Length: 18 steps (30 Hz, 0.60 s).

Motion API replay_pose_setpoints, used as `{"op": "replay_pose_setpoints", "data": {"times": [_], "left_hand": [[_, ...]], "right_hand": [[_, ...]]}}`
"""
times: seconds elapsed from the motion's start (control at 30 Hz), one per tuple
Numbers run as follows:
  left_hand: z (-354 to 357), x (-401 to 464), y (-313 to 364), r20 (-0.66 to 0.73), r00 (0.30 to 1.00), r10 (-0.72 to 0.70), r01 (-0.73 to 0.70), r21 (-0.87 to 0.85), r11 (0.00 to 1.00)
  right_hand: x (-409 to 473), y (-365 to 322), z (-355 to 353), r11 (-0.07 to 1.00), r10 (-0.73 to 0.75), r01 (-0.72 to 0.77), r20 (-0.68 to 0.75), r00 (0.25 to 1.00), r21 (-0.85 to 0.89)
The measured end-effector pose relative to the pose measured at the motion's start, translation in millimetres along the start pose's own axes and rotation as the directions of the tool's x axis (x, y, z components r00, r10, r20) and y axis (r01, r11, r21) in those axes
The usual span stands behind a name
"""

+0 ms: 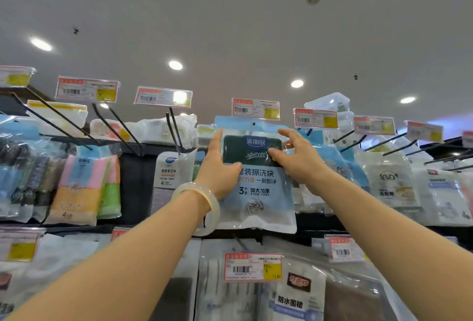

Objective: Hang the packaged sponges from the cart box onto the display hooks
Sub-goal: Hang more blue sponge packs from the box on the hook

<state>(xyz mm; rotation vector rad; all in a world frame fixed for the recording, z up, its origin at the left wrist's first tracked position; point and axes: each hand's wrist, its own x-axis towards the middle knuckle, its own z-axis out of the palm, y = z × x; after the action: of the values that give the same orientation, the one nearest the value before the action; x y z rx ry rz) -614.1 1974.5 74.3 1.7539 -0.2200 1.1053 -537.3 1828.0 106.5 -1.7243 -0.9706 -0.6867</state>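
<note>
While both arms reach up at centre frame, the sponge pack [256,182] sits against the hook row, its hang hole just below the price tag [255,108]. Left hand [220,167] holds the pack's left edge, thumb across the front, index finger straight up the side. Right hand [297,154] touches the upper right part, fingers loosely spread, thumb on the dark sponge window. White bangle [202,203] on left wrist. Coloured cloth packs [84,187] hang at left of frame.
</note>
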Motion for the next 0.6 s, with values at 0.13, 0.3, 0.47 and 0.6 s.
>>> {"op": "replay_pose_setpoints", "data": {"times": [0.13,0.3,0.47,0.6], "left_hand": [[3.9,18.0,3.4,0.012,0.999,0.035,-0.035,0.033,0.999],[6.8,30.8,-2.3,-0.003,1.000,0.021,-0.020,0.222,0.975],[9.3,37.0,-12.7,-0.007,1.000,0.000,0.002,0.288,0.958],[11.6,34.5,-27.8,-0.014,0.999,-0.031,0.033,0.282,0.959]], "right_hand": [[13.3,-5.6,-0.4,0.999,0.029,-0.030,-0.020,0.999,-0.017],[22.5,1.0,6.5,0.994,0.096,-0.096,-0.004,0.995,-0.051],[24.6,3.8,10.6,0.984,0.104,-0.107,-0.029,0.994,-0.143],[9.2,6.1,25.9,0.908,0.046,-0.054,-0.029,0.999,-0.415]]}}
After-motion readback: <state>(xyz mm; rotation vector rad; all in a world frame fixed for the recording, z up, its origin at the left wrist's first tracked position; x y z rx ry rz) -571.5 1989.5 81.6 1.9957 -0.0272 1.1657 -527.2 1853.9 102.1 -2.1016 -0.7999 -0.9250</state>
